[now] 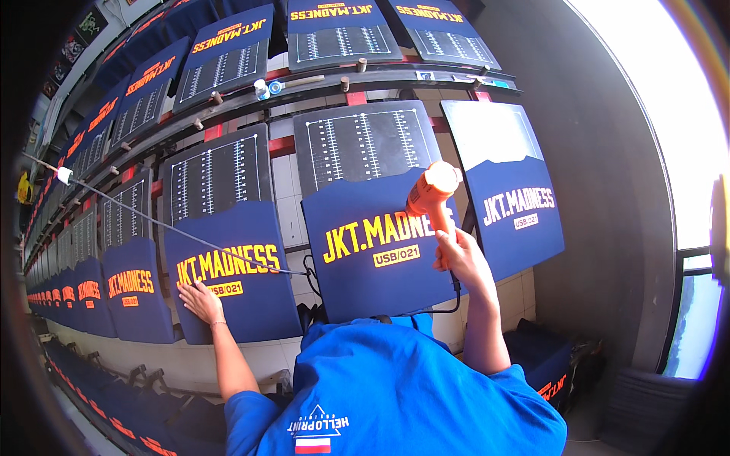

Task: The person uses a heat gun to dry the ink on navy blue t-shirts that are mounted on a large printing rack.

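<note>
My right hand (462, 258) grips the handle of an orange heat gun (431, 190), held up in front of the middle navy shirt (365, 266), which carries a yellow print and is stretched on a dark board. A black cord (454, 298) hangs from the gun. My left hand (201, 300) rests flat, fingers spread, on the lower left of the neighbouring navy shirt (243, 292) with the same yellow print. Beyond the gun, a third printed navy shirt (517, 213) sits on the board to the right.
A long row of boards with navy shirts (125, 292) curves away to the left, and a second row (228, 53) runs above. A thin line (152, 222) crosses from a white fitting at the left. At the right stand a dark wall (608, 197) and a bright window (669, 99).
</note>
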`<control>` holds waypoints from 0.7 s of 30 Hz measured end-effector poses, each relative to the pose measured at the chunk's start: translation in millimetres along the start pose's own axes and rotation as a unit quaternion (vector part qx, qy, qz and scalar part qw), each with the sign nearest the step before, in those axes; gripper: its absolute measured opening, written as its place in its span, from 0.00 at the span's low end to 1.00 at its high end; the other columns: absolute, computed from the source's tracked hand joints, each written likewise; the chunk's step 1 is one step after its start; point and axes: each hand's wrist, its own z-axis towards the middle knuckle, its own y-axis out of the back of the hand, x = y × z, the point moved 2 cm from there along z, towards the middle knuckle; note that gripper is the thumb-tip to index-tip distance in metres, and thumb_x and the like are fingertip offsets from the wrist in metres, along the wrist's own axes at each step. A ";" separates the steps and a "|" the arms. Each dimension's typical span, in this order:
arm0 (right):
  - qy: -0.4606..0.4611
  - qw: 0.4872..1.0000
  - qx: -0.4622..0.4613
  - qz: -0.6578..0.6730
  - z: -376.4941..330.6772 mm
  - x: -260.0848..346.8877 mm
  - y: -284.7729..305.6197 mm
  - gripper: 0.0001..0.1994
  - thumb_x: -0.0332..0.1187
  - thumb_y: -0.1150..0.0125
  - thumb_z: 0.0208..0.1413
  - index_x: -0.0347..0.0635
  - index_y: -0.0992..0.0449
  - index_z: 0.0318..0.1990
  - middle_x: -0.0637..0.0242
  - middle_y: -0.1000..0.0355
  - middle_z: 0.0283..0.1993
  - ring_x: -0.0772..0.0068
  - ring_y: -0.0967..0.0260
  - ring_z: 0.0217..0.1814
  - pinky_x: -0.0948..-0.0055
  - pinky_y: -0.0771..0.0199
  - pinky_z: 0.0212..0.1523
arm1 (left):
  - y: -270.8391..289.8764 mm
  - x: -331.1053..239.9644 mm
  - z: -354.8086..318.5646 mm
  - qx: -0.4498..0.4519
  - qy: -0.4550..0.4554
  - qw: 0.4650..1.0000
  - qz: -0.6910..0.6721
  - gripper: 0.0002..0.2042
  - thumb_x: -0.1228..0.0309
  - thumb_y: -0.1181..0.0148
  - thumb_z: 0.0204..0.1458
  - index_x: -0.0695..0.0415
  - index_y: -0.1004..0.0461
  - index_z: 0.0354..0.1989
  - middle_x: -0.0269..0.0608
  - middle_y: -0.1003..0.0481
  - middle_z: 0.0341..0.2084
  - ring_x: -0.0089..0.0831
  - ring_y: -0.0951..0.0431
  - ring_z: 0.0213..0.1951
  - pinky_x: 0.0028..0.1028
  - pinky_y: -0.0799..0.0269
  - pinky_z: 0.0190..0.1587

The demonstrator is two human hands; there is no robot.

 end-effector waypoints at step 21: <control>-0.008 1.000 -0.025 0.000 -19.2 -10.1 8.9 0.17 0.44 0.44 0.66 0.36 0.28 0.42 0.69 0.31 0.26 0.79 0.30 0.24 0.76 0.26 0.29 | 5.7 -58.3 -77.1 0.001 -0.152 0.988 -0.004 0.31 0.57 0.65 0.69 0.64 0.54 0.74 0.52 0.56 0.75 0.45 0.59 0.76 0.43 0.67 0.76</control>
